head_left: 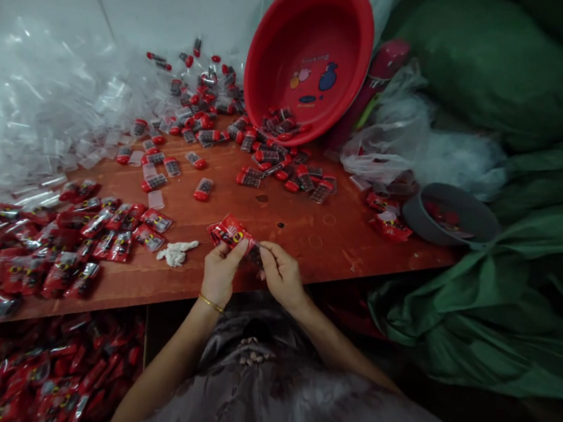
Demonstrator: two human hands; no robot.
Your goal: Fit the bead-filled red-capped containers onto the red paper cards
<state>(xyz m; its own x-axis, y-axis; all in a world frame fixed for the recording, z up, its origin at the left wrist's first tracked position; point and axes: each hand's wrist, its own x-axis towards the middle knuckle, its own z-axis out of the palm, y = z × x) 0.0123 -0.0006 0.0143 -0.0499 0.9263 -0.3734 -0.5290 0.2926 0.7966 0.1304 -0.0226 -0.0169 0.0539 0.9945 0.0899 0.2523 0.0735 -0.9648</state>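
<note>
At lower centre, left hand (221, 271) and right hand (281, 275) are pinching a red packet (229, 232), whose slick film risks slipping.

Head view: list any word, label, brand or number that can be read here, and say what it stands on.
red basin: a word printed above cartoon figures inside it, too blurred to read with certainty.
red packet, held by the left hand and the right hand: a round yellow and black emblem, no legible words.
packed sachets on the table: same emblem, print too small.
small red-capped items: no readable text.
</note>
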